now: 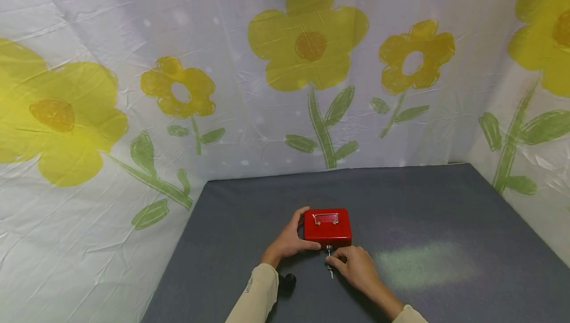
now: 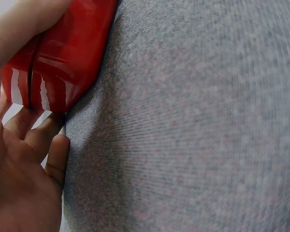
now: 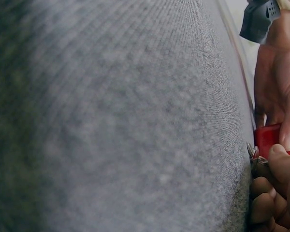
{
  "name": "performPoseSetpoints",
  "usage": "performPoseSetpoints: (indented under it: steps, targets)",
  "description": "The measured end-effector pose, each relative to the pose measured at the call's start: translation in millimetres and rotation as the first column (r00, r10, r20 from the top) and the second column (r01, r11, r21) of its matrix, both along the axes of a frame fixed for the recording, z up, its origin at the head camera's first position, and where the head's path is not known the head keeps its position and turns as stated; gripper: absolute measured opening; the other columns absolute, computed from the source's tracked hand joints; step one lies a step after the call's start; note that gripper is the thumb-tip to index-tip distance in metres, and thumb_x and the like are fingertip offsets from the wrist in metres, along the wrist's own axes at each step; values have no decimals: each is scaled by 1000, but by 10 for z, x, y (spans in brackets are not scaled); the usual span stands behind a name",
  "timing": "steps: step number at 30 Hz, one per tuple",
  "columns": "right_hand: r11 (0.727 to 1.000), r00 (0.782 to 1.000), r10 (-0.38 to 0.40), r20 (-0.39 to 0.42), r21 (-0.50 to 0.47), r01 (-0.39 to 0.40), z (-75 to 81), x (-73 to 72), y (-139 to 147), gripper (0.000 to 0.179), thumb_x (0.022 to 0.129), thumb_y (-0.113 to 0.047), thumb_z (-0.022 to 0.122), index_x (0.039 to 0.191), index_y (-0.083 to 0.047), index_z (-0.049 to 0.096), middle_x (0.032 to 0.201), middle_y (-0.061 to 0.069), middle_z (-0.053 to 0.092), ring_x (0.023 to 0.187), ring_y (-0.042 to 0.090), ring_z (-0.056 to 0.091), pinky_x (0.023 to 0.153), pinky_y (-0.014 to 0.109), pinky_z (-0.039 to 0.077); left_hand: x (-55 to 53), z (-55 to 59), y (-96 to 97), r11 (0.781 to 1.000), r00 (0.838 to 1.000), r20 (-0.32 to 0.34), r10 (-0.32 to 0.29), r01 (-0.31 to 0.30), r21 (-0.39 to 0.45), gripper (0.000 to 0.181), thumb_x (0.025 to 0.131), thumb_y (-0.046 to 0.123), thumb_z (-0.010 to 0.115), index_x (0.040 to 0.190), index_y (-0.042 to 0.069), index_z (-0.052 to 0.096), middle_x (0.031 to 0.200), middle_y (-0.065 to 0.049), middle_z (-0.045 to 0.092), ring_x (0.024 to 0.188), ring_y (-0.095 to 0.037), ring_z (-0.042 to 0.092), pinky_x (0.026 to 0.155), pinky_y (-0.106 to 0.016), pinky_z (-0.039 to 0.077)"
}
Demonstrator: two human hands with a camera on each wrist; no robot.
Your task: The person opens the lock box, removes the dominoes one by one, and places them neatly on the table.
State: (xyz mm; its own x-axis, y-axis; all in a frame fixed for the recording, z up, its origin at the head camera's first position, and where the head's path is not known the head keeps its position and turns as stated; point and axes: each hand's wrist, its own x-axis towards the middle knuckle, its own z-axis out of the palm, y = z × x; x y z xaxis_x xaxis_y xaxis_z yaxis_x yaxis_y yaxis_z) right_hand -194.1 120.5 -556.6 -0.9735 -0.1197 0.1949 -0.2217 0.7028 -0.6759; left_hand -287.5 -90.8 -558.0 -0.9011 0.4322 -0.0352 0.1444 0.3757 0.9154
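A small red cash box (image 1: 328, 236) sits on the grey table, its wire handle (image 1: 326, 215) lying on the lid. My left hand (image 1: 288, 240) grips its left side, thumb along the front and fingers around the side. In the left wrist view, the fingers of that hand (image 2: 26, 179) reach around the glossy red box (image 2: 70, 53). My right hand (image 1: 356, 266) is at the front lock, thumb and forefinger pinching a key there. Another key (image 1: 331, 273) dangles below. The right wrist view catches metal key parts (image 3: 253, 152) by the thumb.
A dark grey cloth covers the table (image 1: 427, 214). A white curtain (image 1: 249, 130) printed with yellow flowers hangs behind and along both sides. At my left wrist is a black rounded device (image 1: 288, 282), below the sleeve (image 1: 258, 291).
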Motion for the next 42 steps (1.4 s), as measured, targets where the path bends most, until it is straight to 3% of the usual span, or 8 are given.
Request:
performPoseSetpoints:
  steps: [6, 15, 24, 42]
  targets:
    - [1000, 1000, -2, 6, -3, 2, 3, 3, -2, 17, 85, -26, 82, 69, -27, 75, 58, -20, 50, 54, -5, 32, 51, 18, 25, 4, 9, 3, 1000, 1000, 0, -1, 1, 3, 105, 76, 24, 89, 159, 19, 26, 159, -5, 41, 147, -29, 39, 121, -61, 28]
    - [1000, 1000, 1, -7, 5, -1, -7, -8, -3, 15, 84, -26, 83, 71, -28, 75, 60, -21, 56, 55, -4, 36, 52, 18, 30, 8, 14, 7, 1000, 1000, -3, 6, -6, -3, 105, 76, 23, 89, 159, 18, 26, 159, -6, 41, 147, -30, 39, 121, -62, 27]
    - [1000, 1000, -1, 17, -7, 1, 13, -2, -8, 16, 84, -27, 83, 71, -28, 74, 58, -18, 48, 54, -4, 35, 51, 18, 27, 18, 27, 7, 1000, 1000, 1, 10, -10, 5, 104, 75, 22, 90, 159, 20, 27, 159, -6, 42, 147, -30, 38, 121, -61, 28]
    - [1000, 1000, -10, 18, 21, 9, 34, -3, -18, 17, 84, -28, 83, 71, -29, 73, 59, -19, 52, 55, -2, 37, 51, 19, 31, 18, 22, -3, 1000, 1000, 19, 2, -2, -11, 106, 76, 27, 90, 159, 21, 25, 160, -6, 39, 148, -30, 37, 120, -62, 29]
